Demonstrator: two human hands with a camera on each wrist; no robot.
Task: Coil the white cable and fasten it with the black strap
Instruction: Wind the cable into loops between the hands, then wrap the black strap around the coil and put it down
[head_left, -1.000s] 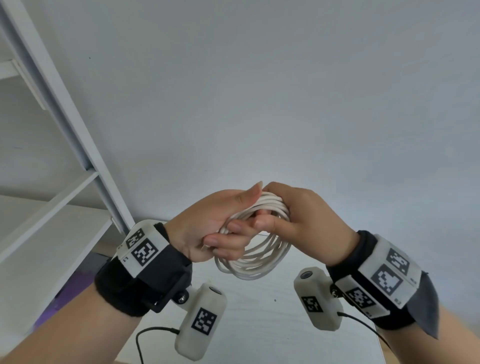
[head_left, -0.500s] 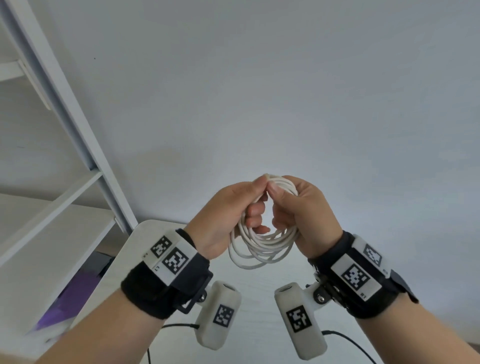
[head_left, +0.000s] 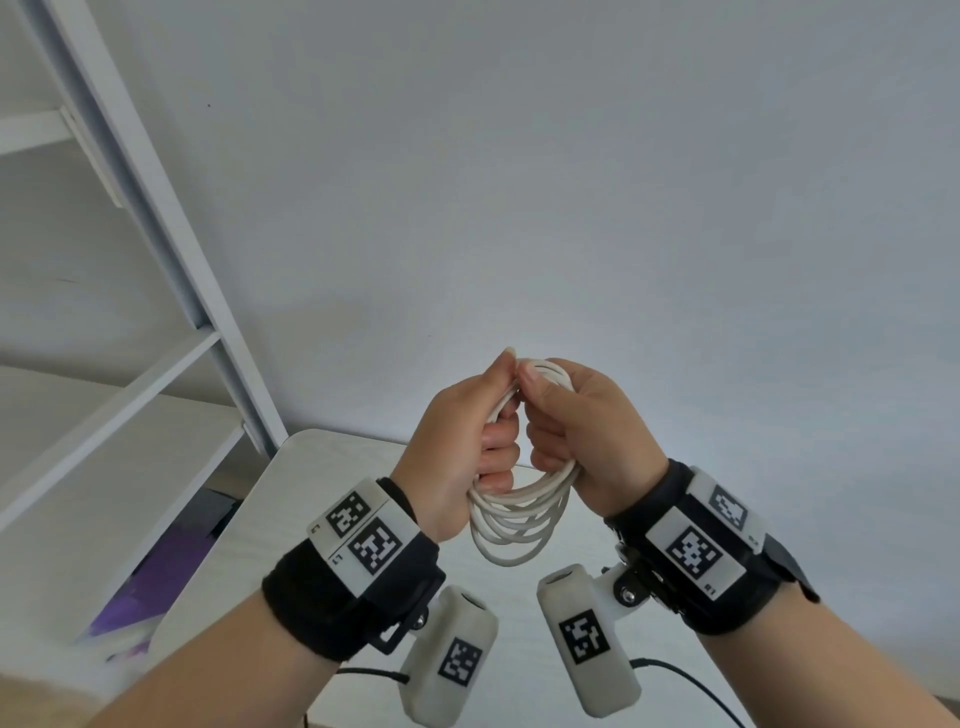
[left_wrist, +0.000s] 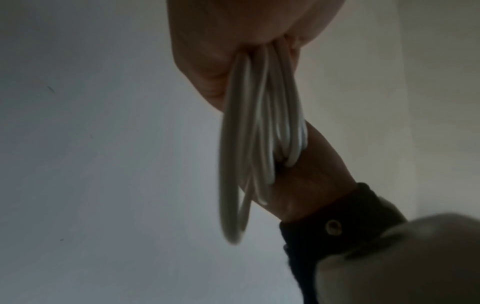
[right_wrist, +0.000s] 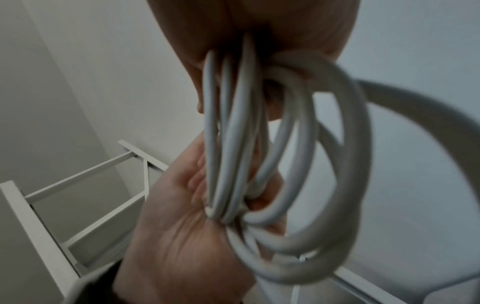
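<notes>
The white cable is wound into a coil of several loops and held up in front of me, above the white table. My left hand grips the coil's left side, fingers curled round the strands. My right hand grips the right side, its thumb meeting the left thumb at the coil's top. In the left wrist view the loops hang from the left hand. The right wrist view shows the coil running between the right hand and the left palm. No black strap is visible.
A white shelving unit stands at the left against a plain pale wall. Something purple lies low beside the table's left edge. Thin black leads trail from the wrist cameras.
Both hands have risen and drawn closer to me with the coil. The grip shifted: the thumbs now meet at the coil's top and the loops hang down between the wrists.
</notes>
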